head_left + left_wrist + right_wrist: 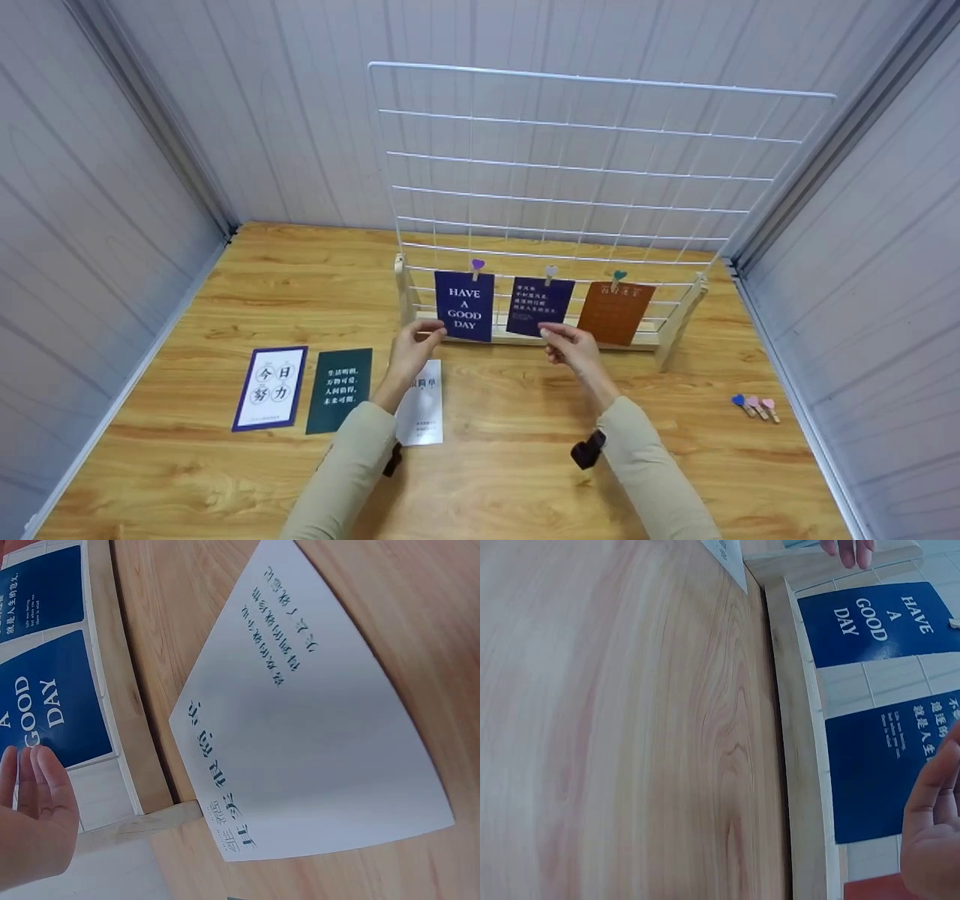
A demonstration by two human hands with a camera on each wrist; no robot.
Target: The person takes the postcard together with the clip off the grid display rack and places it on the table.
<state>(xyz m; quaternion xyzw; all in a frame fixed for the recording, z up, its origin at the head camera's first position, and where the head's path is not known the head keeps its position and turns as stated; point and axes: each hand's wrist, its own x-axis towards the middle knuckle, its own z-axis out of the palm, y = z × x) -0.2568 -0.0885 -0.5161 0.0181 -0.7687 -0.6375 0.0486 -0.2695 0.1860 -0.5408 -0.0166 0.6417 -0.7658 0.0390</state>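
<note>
Three cards hang in a row low on a white wire grid [577,202]. The navy "HAVE A GOOD DAY" card [464,307] is held by a purple heart clip [478,265]. A navy card with white writing [538,306] hangs in the middle under a pale heart clip [551,271]. On the right is an orange card [616,315] with a green heart clip [619,277]. My left hand [415,350] has its fingertips at the first card's lower left edge, fingers fairly straight. Loosely bent, the fingers of my right hand [576,351] overlap the middle card's lower right corner.
A white card [421,412], partly under my left arm, a green card [339,390] and a purple-bordered card [270,388] lie on the wooden table [517,480]. Several heart clips [756,407] lie at the far right. A wooden stand [679,322] carries the grid.
</note>
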